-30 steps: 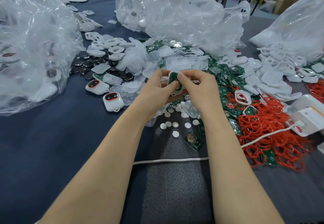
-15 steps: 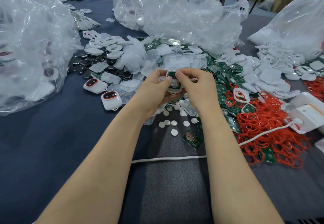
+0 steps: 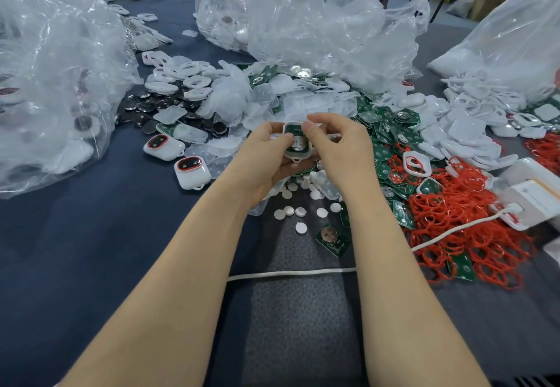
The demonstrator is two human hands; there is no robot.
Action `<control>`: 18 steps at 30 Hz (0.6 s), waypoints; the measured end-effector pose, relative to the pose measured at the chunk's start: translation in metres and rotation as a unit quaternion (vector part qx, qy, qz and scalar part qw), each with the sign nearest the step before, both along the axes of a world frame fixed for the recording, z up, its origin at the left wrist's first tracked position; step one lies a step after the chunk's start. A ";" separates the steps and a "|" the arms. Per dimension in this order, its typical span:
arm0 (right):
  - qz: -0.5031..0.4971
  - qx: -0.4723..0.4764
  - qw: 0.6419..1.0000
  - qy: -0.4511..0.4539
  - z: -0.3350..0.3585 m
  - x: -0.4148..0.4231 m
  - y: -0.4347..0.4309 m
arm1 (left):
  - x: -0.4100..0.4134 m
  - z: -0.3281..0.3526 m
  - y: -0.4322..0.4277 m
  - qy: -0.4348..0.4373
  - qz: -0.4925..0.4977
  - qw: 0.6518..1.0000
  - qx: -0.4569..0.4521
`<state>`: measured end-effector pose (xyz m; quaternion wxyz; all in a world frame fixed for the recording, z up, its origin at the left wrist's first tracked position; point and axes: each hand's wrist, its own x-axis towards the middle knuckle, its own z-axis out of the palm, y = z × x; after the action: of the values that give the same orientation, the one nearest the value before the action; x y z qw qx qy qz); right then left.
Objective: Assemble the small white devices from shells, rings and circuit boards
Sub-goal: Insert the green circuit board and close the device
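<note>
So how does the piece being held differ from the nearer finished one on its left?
The held piece is open, green circuit board showing; the finished device is closed, with a red-ringed dark window. The held piece sits between left hand and right hand; the finished device lies untouched on the table. Both have rounded white shells.

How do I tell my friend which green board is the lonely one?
Start at the red ring pile on the right. Left of it, between white discs and white cord, lies one board. It sits alone, silver cell up, apart from the heaped boards.
</note>
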<state>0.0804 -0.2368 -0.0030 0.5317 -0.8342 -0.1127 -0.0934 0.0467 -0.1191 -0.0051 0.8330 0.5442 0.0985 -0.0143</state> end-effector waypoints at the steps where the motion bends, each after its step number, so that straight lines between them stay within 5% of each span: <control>1: 0.001 -0.004 1.000 -0.004 0.001 0.000 -0.001 | 0.000 0.001 0.001 0.004 0.008 1.000 -0.014; 18: 0.041 -0.175 0.979 -0.097 0.000 -0.007 0.004 | 0.002 0.003 0.005 0.018 0.053 0.995 -0.080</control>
<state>0.0735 -0.2324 -0.0030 0.3670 -0.8961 -0.2126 -0.1310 0.0485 -0.1140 -0.0020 0.8714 0.4698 0.1406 0.0124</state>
